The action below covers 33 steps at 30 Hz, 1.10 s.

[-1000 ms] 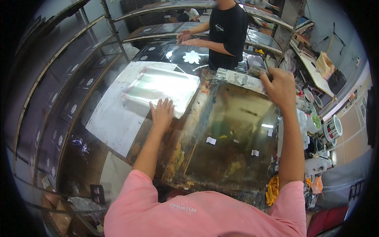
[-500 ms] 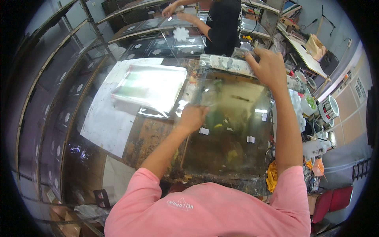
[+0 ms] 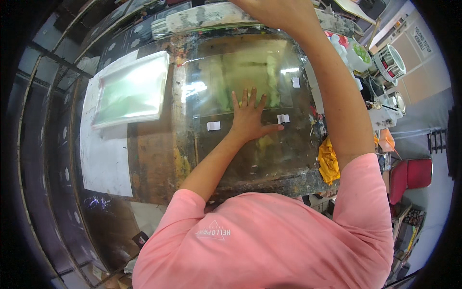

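Left hand (image 3: 250,118) lies flat on the clear sheet (image 3: 240,77), long axis crosswise.

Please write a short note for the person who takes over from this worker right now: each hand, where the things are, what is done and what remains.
Left hand: flat, fingers spread, pressing on the clear film sheet; no grip closed on anything.
Right hand: stretched to the far edge of the paint-stained glass table, partly out of frame, so its grip cannot be judged.
Things: the sheet lies on the glass, with small white tape tabs near its front edge. A stack of clear sheets lies on white paper at the left. Yellow rag at the right edge.
Done: one sheet laid on the glass.
Left: the stack looks untouched.
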Available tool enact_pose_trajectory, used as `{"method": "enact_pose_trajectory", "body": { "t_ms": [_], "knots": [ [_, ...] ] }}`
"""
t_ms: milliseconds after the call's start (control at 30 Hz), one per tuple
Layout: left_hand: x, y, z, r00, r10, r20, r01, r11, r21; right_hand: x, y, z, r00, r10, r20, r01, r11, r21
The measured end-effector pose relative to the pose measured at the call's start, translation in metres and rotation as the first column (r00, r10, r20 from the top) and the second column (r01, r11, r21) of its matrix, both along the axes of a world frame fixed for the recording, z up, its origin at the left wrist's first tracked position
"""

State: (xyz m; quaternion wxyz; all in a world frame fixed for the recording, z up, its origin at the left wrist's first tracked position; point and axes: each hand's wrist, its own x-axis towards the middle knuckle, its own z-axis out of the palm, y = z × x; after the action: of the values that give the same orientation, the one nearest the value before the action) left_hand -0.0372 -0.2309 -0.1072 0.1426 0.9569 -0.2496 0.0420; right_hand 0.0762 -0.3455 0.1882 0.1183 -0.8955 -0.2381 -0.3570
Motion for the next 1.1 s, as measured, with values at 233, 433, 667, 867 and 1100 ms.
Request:
{"method": "enact_pose_trajectory", "body": {
  "t_ms": [233, 433, 667, 867, 1100],
  "knots": [
    [-0.01, -0.014, 0.001, 0.997, -0.023, 0.076, 0.021, 0.999, 0.025, 0.005, 0.0, 0.006, 0.998, 0.016, -0.053, -0.016, 1.0, 0.01],
    [-0.015, -0.009, -0.001, 0.99, -0.044, 0.134, 0.052, 0.997, -0.062, 0.008, 0.0, 0.006, 1.0, 0.024, -0.007, -0.024, 1.0, 0.02],
    [-0.018, -0.008, 0.002, 0.982, -0.052, 0.182, 0.066, 0.995, -0.074, -0.001, 0.002, 0.004, 1.0, 0.013, -0.024, -0.013, 1.0, 0.024],
    [-0.004, 0.053, 0.068, 0.89, 0.277, -0.362, -0.455, 0.589, -0.668, -0.016, 0.004, -0.015, 0.998, -0.013, 0.054, 0.007, 0.993, 0.115],
    [-0.02, 0.136, 0.116, 0.889, 0.2, -0.412, -0.457, 0.335, -0.824, -0.079, -0.013, -0.112, 0.973, 0.027, -0.229, -0.071, 0.98, -0.185]
  ]
}}
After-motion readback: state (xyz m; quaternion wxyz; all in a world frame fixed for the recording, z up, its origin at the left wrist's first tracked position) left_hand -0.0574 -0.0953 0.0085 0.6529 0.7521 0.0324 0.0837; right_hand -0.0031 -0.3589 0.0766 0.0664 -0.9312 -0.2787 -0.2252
